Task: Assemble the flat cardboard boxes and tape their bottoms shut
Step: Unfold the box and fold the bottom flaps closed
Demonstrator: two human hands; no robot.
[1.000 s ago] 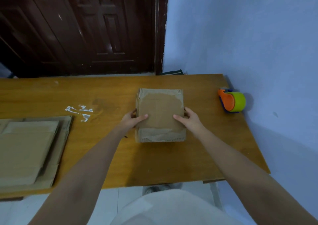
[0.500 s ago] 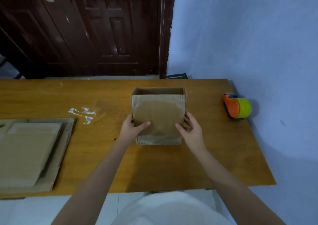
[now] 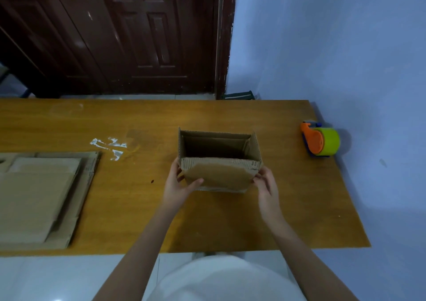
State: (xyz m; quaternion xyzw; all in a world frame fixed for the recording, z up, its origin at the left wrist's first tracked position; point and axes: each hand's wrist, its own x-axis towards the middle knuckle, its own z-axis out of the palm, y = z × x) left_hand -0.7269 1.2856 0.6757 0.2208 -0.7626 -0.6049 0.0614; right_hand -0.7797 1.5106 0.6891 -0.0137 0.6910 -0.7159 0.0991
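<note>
A small brown cardboard box (image 3: pixel 219 176) stands upright on the wooden table (image 3: pixel 207 220), its open top facing up and its dark inside showing. My left hand (image 3: pixel 177 185) grips the box's near left corner, thumb across the front face. My right hand (image 3: pixel 265 183) holds the near right corner with curled fingers. A tape dispenser (image 3: pixel 321 141) with an orange body and a yellow-green roll sits apart at the table's right edge by the wall. Flat cardboard boxes (image 3: pixel 39 197) lie stacked at the left.
White tape scraps (image 3: pixel 110 146) are stuck to the tabletop left of the box. A blue wall runs along the table's right side. A dark wooden door (image 3: pixel 138 35) stands behind the far edge. White floor shows below the near edge.
The box has been turned from its taped face up to standing upright with the open top up. Both hands stayed on its near corners.
</note>
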